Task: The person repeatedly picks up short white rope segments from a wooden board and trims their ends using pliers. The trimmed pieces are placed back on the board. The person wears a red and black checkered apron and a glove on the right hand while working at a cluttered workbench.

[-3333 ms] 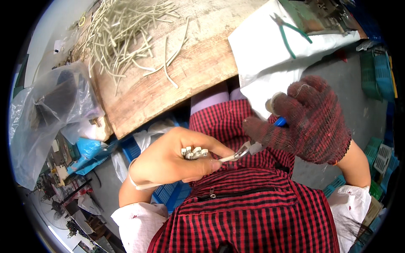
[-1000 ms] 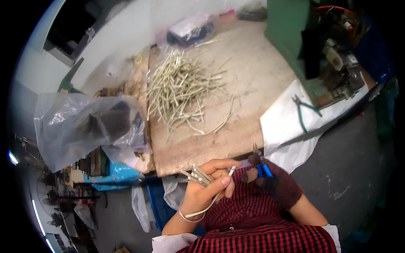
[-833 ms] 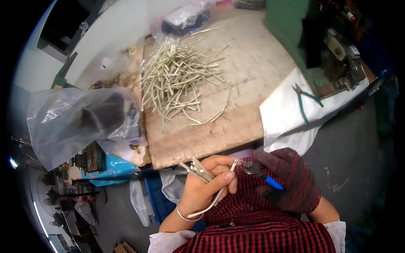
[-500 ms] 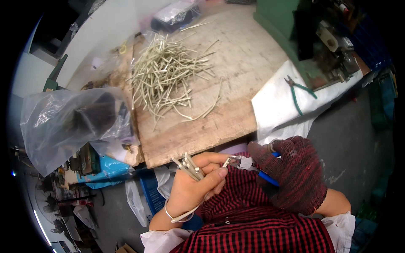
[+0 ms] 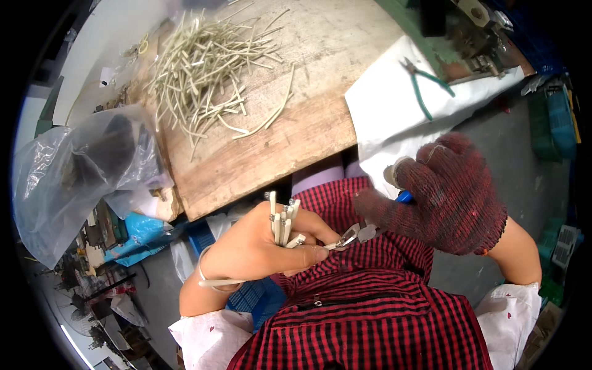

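My bare left hand [image 5: 246, 250] is closed round several short cream-coloured wires [image 5: 285, 225], whose metal-tipped ends stick up above the fingers. One more wire [image 5: 333, 245] is pinched between thumb and forefinger, pointing right. My right hand [image 5: 453, 194], in a dark red knitted glove, is wrapped round blue-handled pliers [image 5: 366, 232]. The jaws meet the tip of the pinched wire; whether they grip it I cannot make out. Most of the handles are hidden by the glove.
A loose heap of cream wires [image 5: 206, 68] covers the left part of the wooden table [image 5: 320, 117]. Green-handled pliers [image 5: 418, 86] lie on a white sheet [image 5: 385, 102] to the right. A clear plastic bag [image 5: 74, 179] hangs at the left, and a blue basket [image 5: 259, 302] stands below.
The view has shifted, so the table sits higher and further left. My right hand has turned and swung outward with the pliers. The wires in my left hand now point more upright.
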{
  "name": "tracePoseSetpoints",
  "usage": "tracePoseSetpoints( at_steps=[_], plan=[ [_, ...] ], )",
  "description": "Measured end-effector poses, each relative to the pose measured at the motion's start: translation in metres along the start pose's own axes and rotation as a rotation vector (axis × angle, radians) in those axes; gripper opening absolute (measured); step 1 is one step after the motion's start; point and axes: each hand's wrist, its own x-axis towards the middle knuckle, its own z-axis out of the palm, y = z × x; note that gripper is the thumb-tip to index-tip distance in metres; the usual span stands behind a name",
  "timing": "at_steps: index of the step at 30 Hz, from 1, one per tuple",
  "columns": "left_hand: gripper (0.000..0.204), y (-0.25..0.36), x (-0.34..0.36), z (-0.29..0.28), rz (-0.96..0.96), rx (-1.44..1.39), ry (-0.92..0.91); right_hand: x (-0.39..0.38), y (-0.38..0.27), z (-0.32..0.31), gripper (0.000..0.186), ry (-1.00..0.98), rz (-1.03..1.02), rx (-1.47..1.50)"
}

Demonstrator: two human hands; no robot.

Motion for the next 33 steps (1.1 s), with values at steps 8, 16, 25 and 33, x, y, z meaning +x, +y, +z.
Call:
tracePoseSetpoints(
  at_steps=[8, 16, 25, 33],
  plan=[
    [0.022, 0.001, 0.006, 0.005, 0.114, 0.160, 0.015, 0.007, 0.006, -0.009, 0.036, -0.049, -0.051, 0.004],
    [0.022, -0.006, 0.005, 0.008, 0.153, -0.070, 0.036, -0.021, -0.006, 0.023, 0.036, 0.035, 0.126, 0.363],
    [0.019, -0.019, 0.015, 0.004, 0.100, -0.027, 0.027, -0.013, -0.007, 0.017, 0.047, -0.029, 0.092, 0.170],
    [0.016, 0.022, 0.087, -0.048, 0.563, 0.727, 0.746, -0.070, -0.026, 0.056, 0.045, 0.201, 1.011, 0.858]
  ],
)
